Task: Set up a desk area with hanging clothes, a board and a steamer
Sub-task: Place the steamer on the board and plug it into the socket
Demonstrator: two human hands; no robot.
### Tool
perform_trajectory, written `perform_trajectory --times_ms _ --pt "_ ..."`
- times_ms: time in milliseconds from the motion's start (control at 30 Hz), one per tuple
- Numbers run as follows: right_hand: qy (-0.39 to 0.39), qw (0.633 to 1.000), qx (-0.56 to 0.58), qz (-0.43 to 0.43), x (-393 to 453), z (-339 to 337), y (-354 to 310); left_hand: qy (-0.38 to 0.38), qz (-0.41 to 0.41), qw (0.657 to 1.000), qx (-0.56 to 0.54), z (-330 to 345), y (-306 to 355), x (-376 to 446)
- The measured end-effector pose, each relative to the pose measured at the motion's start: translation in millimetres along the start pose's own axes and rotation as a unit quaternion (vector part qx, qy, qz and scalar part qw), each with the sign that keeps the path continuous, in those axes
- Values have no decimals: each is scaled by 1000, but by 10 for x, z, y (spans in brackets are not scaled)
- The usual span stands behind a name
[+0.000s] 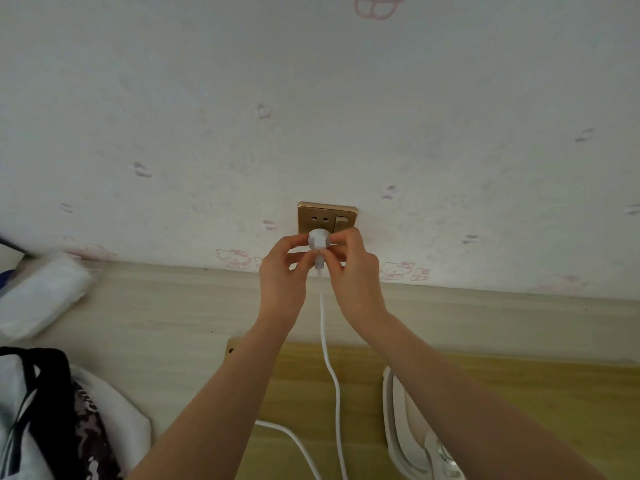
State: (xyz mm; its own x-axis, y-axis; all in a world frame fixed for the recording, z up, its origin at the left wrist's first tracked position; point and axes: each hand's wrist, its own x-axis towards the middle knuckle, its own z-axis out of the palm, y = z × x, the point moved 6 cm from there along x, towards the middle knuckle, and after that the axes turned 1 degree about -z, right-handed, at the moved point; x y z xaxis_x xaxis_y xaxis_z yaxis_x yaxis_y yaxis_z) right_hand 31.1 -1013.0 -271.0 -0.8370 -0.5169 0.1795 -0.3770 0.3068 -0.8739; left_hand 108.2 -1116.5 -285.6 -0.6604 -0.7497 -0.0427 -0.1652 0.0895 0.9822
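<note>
Both forearms reach up from the bottom edge toward the wall, and between them a white cord [329, 362] runs up from the lower edge, while a second loop of it curves across the yellow-brown board [519, 393] lying on the desk [156, 317]. At the lower right, partly hidden under the right forearm, a white steamer [408, 431] rests on that board. The left hand [282, 271] and the right hand [353, 268] meet at a white round plug [319, 240] at the upper end of the cord. The fingers [294, 241] of the left hand are curled round the plug's left side and the right hand pinches its right side and neck, so both hands grip it. The plug sits over the lower part of a gold-coloured socket plate [327, 216] on the wall; whether its pins are fully in cannot be told. Two slots and a small switch on the plate show above the plug. Pale wallpaper [311, 98] with faint pink cartoon prints covers the wall. At the lower left lies a heap of clothes [62, 420] in white, black and a dark pattern, and further up the left edge a white folded bundle [41, 296] lies on the desk.
</note>
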Motion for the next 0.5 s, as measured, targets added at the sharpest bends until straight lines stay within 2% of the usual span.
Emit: perform_trajectory --times_ms 300,500 --pt "23 1000 12 -1 58 -10 11 83 14 996 13 -2 12 -29" --pt "30 999 7 -17 68 -15 -13 85 12 996 10 12 -1 -11"
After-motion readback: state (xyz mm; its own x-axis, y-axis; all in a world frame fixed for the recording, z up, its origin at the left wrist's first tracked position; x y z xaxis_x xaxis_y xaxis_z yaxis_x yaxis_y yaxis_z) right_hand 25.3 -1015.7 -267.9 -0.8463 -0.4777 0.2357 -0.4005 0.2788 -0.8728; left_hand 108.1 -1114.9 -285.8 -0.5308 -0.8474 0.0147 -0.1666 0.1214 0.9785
